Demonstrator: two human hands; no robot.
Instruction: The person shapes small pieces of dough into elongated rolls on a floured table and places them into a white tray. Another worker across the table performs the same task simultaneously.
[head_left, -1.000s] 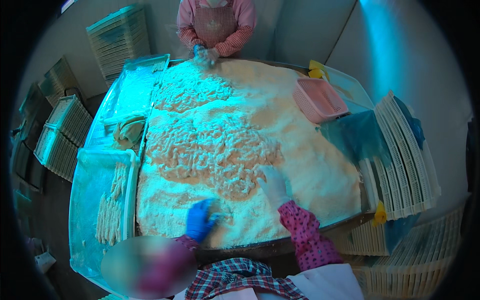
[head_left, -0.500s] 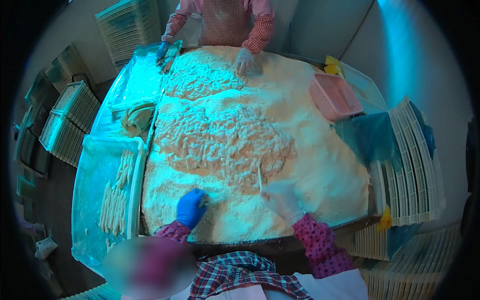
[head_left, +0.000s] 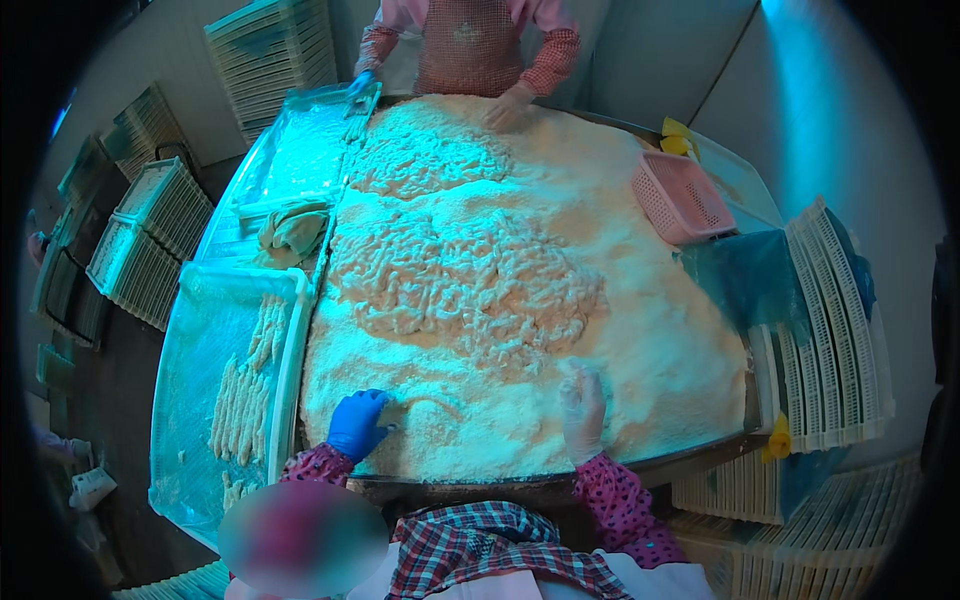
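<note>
Crumb-like coating [head_left: 660,350] covers a wide work table, with a pile of pale coated strips [head_left: 470,270] in the middle. My left hand [head_left: 356,426], in a blue glove, hovers at the near left of the crumbs. Its fingers are bent, with a gap between fingertips and thumb and no strip visible there. Over the near crumbs on the right is my right hand [head_left: 582,412] in a translucent glove, its fingers stretched forward and apart, holding nothing visible. Beside my left hand stands a blue-lined tray [head_left: 180,400] with coated strips [head_left: 240,410] laid in rows.
Across the table a co-worker's gloved hand [head_left: 510,107] touches the crumbs. A folded cloth [head_left: 292,235] lies beyond my tray. At right are a pink basket [head_left: 682,200], blue plastic sheeting [head_left: 750,280] and stacked white trays [head_left: 835,330]. More stacked trays [head_left: 150,235] stand at left.
My right hand has drawn away from a strip at the pile's near edge and moved slightly right. My left hand has shifted left, its fingers loosening from a fist. The view has shifted slightly.
</note>
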